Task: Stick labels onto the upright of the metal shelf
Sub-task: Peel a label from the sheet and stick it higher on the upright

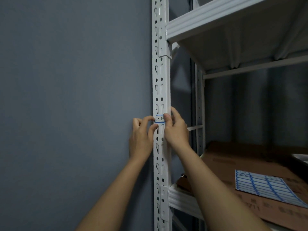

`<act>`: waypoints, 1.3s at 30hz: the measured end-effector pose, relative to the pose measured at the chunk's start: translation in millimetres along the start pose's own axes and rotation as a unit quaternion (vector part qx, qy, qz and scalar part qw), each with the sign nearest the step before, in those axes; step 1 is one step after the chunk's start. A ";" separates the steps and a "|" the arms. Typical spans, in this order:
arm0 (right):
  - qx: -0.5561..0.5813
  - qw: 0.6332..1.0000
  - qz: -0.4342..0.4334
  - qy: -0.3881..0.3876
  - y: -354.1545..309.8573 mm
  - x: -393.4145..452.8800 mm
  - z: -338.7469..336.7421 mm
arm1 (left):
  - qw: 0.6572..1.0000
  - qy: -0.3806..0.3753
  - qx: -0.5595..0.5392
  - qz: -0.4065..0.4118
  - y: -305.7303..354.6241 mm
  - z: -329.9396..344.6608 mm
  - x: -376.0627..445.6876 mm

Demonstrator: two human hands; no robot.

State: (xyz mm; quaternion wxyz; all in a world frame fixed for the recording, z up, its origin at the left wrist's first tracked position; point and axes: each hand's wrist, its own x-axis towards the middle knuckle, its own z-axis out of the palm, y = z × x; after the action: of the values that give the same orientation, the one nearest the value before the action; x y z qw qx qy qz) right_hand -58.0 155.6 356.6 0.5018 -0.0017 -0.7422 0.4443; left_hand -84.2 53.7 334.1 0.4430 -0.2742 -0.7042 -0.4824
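**White label pressed to the shelf upright**

White and blue-bordered, the label [159,118] lies across the front face of the metal upright [161,90], with a handwritten mark in black on it. The left hand [141,137] pinches its left end between curled forefinger and thumb, the other fingers folded toward the blue-grey wall [75,80]. The right hand [175,129] holds the right end, its thumb pressed on the label's edge and its fingers curled round the far side of the post. Both forearms reach up from the lower edge of the view.

The upright is painted white and punched with rows of round holes and keyhole slots. An upper shelf [233,27] joins it above the hands, seen from below; a lower shelf beam [181,199] joins it beneath them. On that lower shelf lies flattened brown cardboard [236,160], and on the cardboard rests a sheet of blue-bordered labels [263,185], well apart from the hands. A rear post [199,114] stands behind, against the dim wall.
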 end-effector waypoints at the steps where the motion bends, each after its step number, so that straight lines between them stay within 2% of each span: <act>1: 0.000 1.000 -0.001 0.000 0.3 -0.1 -0.3 | 1.000 0.002 -0.005 -0.003 0.0 0.8 -1.0; 7: 0.003 1.000 -0.010 -0.002 0.1 0.3 -1.7 | 1.000 -0.026 -0.004 -0.007 0.8 0.5 1.3; 17: 0.004 1.000 -0.006 -0.005 -0.8 -1.4 1.0 | 0.998 0.036 -0.013 0.039 0.3 -5.0 5.0; 24: 0.000 1.000 -0.012 -0.004 1.9 0.9 -1.2 | 0.988 0.073 0.094 0.097 7.4 -3.9 6.5; 28: 0.004 1.000 -0.015 -0.003 3.2 1.8 -1.4 | 0.984 0.077 0.115 0.108 9.3 -3.6 9.5; 34: 0.004 1.000 -0.016 -0.003 2.8 1.5 0.8 | 0.955 0.108 0.199 0.191 8.5 -4.3 15.2; 39: -0.002 1.000 -0.012 -0.004 0.7 0.3 0.2 | 0.975 0.073 0.155 0.144 6.6 -5.5 13.2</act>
State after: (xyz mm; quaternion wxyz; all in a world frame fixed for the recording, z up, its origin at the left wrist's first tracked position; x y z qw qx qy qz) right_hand -58.7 156.0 356.4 0.5043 0.0078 -0.7446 0.4372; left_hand -82.9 50.6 349.5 0.5955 -0.2649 -0.6888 -0.3174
